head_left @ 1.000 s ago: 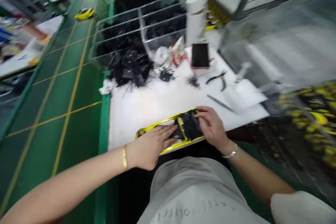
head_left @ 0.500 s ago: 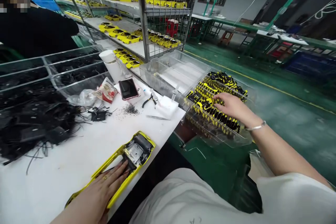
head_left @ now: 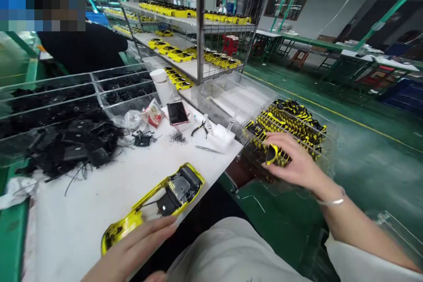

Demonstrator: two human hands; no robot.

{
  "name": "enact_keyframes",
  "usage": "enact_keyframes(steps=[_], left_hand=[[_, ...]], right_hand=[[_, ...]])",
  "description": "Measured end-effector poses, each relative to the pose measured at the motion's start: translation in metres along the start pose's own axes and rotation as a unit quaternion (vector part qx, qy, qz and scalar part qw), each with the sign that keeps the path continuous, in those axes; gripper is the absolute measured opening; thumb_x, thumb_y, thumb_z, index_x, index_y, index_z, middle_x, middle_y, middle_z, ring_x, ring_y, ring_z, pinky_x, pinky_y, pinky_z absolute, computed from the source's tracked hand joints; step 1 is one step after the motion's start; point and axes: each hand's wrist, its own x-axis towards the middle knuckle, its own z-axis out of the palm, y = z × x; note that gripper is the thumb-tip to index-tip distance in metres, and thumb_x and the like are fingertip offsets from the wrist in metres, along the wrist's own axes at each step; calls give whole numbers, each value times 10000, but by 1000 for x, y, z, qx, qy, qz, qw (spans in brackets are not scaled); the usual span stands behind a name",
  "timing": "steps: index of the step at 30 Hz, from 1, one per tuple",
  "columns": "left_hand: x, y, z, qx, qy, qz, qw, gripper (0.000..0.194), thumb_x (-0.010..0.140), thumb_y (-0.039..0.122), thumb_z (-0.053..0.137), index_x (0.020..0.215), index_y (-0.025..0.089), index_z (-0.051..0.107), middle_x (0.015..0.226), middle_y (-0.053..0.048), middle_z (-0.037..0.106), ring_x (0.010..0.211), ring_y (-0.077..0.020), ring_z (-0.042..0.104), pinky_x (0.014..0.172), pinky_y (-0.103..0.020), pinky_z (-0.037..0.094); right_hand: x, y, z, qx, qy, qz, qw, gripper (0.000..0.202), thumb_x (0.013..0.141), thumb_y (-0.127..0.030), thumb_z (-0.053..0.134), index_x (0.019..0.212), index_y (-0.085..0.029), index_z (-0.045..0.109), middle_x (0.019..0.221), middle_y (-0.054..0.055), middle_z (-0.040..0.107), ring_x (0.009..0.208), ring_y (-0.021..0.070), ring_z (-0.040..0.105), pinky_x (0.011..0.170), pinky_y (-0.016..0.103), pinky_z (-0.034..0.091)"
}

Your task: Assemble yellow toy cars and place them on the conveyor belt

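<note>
A yellow model car body lies upside down on the white table, its black interior showing. My left hand is at its near side with fingers stretched out, covering part of the lower edge; whether it touches the body I cannot tell. Over the clear plastic tray, my right hand pinches a small yellow-and-black car part between thumb and fingers. Rows of similar yellow-and-black parts fill the tray's compartments beneath and behind that hand.
Black wired parts are heaped at the left. Cutters, tweezers, black screws, a phone and a white block lie towards the table's far edge. Behind stands a rack of yellow car bodies. A co-worker in black is at far left.
My right hand has lifted a yellow-and-black car part from the tray and come nearer. My left hand has come out of the car body to its near side. The view has shifted left.
</note>
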Motion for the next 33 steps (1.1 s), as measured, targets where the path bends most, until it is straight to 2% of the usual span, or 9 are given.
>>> enact_keyframes(steps=[2, 4, 7, 10, 14, 21, 25, 27, 33], left_hand=[[16, 24, 16, -194, -55, -87, 976, 512, 884, 387, 578, 1384, 379, 463, 1424, -15, 522, 1278, -215, 541, 1065, -342, 502], [35, 43, 30, -466, -39, -115, 876, 527, 861, 471, 597, 1340, 268, 515, 1333, -91, 590, 1186, -217, 602, 1031, -353, 521], [49, 43, 38, -680, 75, -197, 702, 415, 803, 462, 684, 1065, 146, 624, 982, -87, 684, 863, -138, 671, 800, -244, 567], [28, 26, 34, -700, 214, -271, 625, 404, 724, 400, 781, 957, 137, 582, 805, -4, 638, 645, -59, 607, 623, -164, 522], [-20, 16, 29, -615, 332, -320, 639, 512, 680, 443, 808, 983, 140, 528, 729, 18, 639, 594, -76, 616, 587, -179, 514], [-50, 6, 24, -515, 371, -319, 703, 521, 720, 528, 739, 996, 141, 527, 724, 12, 620, 602, -104, 627, 604, -221, 507], [-57, -9, 28, -349, 421, -365, 753, 467, 838, 529, 599, 1140, 181, 522, 1038, -43, 619, 632, -71, 623, 618, -214, 492], [-56, -18, 35, -340, 416, -393, 746, 451, 864, 532, 545, 1149, 185, 502, 1037, -48, 611, 631, -74, 611, 565, -203, 470], [-44, -34, 62, -478, 321, -391, 718, 513, 863, 655, 408, 959, 162, 512, 538, 18, 541, 474, -117, 530, 435, -198, 376]], right_hand=[[14, -53, 31, 127, 23, -63, 990, 533, 722, -287, 785, 1188, -236, 531, 1093, 107, 623, 1173, 297, 541, 983, 490, 484], [28, -100, 67, 231, 24, -128, 964, 535, 757, -304, 754, 1221, -231, 496, 1060, 108, 612, 1177, 284, 534, 976, 467, 498], [46, -145, 112, 298, 18, -208, 931, 503, 838, -233, 639, 1307, -221, 457, 1130, 126, 575, 1250, 272, 484, 1035, 474, 465], [68, -163, 140, 299, -88, -292, 904, 617, 834, -323, 670, 1384, -199, 421, 1316, 158, 503, 1360, 319, 372, 1090, 525, 410], [96, -182, 159, 289, -198, -381, 855, 581, 904, -404, 583, 1408, -175, 405, 1451, 151, 430, 1391, 317, 339, 1083, 516, 422], [118, -214, 181, 231, -221, -402, 858, 305, 893, -160, 541, 1199, -170, 543, 1323, 91, 552, 1290, 279, 427, 1022, 456, 458], [126, -210, 186, 203, -231, -368, 878, 397, 809, -180, 634, 1193, -136, 542, 1188, 111, 615, 1299, 308, 417, 1036, 475, 425], [129, -210, 185, 153, -277, -346, 883, 444, 758, -203, 678, 1177, -115, 558, 1118, 128, 633, 1233, 333, 471, 968, 475, 460], [137, -239, 183, 43, -382, -349, 855, 330, 730, -187, 649, 1050, -117, 611, 918, 103, 641, 969, 312, 577, 761, 418, 480]])
